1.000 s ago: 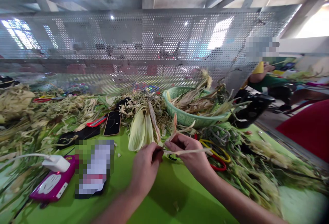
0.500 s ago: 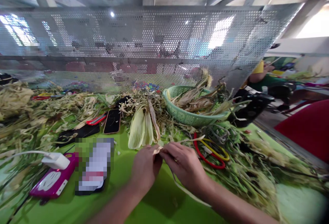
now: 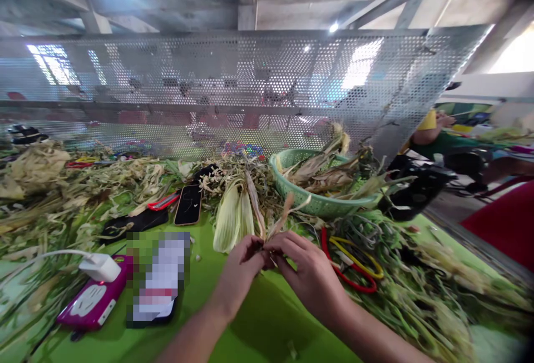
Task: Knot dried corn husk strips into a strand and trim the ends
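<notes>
My left hand (image 3: 241, 277) and my right hand (image 3: 306, 271) meet fingertip to fingertip over the green table (image 3: 258, 329). Both pinch a thin dried corn husk strip (image 3: 282, 218) that sticks up and away from the fingers. A pale folded corn husk (image 3: 233, 218) lies just behind my hands. Red and yellow scissors handles (image 3: 354, 265) lie right of my right hand among green stalks.
A green basket (image 3: 317, 202) full of husks stands behind. A black phone (image 3: 188, 205) and a magenta power strip (image 3: 89, 304) with a white plug lie to the left. Husk heaps cover the left and right sides. A perforated metal screen (image 3: 233, 85) closes the far edge. Another person's arm (image 3: 425, 129) shows at right.
The hands have come closer together and the husk strip, earlier held sideways to the right, now points upward. The view has tilted down a little.
</notes>
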A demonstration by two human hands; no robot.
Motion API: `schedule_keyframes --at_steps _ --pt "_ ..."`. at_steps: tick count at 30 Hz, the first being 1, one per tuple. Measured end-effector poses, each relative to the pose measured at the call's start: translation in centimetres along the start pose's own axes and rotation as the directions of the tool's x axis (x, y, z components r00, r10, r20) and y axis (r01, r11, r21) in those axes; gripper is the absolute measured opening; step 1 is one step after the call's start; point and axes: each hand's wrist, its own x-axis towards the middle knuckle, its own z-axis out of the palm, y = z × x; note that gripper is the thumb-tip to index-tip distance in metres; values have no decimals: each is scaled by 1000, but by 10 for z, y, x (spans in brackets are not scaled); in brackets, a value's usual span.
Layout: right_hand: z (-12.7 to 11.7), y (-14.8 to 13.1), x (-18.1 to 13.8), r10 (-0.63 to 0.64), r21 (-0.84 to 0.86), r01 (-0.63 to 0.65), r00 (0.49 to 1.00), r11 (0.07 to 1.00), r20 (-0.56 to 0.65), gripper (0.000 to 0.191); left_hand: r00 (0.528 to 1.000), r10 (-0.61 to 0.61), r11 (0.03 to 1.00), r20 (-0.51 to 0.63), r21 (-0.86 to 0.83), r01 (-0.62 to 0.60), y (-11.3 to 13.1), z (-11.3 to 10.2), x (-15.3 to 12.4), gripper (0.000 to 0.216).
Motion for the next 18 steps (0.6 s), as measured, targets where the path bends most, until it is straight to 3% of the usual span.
schedule_keyframes --at_steps 4,9,14,18 --pt "2 0 -3 13 -36 -14 999 999 -36 15 1000 5 1000 27 28 -6 -5 -1 4 28" --pt "1 -1 -4 97 72 -94 995 993 -39 16 1000 8 1000 25 -24 -7 -7 -3 7 25" --pt "-4 4 0 132 138 -123 989 983 -60 17 1000 -12 1000 -5 25 12 -9 -4 9 24" --pt "-3 9 1 129 131 -119 989 984 -71 23 998 -8 999 55 41 6 -12 -3 7 26"
